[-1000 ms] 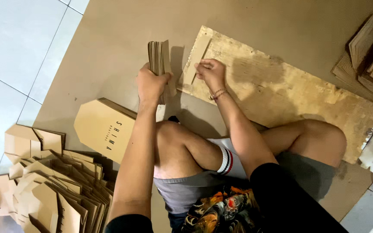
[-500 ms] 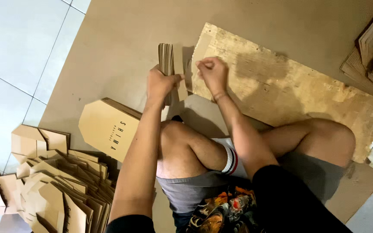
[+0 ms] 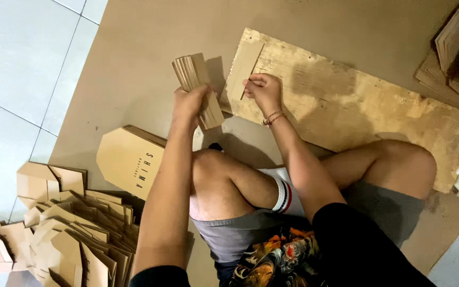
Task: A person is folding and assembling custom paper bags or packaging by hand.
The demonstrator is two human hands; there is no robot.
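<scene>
The left hand (image 3: 189, 103) is clamped around a bundle of cardboard strips (image 3: 197, 87), holding it upright above the brown floor mat (image 3: 150, 48), just left of the plywood board (image 3: 357, 106). The right hand (image 3: 264, 93) rests on the board's near-left corner, fingers curled together pressing a single flat cardboard strip (image 3: 245, 66). Folded cardboard pieces (image 3: 65, 234) lie heaped at near left.

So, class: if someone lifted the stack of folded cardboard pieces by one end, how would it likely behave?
The stack of cardboard pieces is probably light, since the left hand alone holds it upright. Each piece looks fairly stiff, as the edges stay straight. Its layers fan apart at the top, so loosely gripped pieces could well slip out.
</scene>
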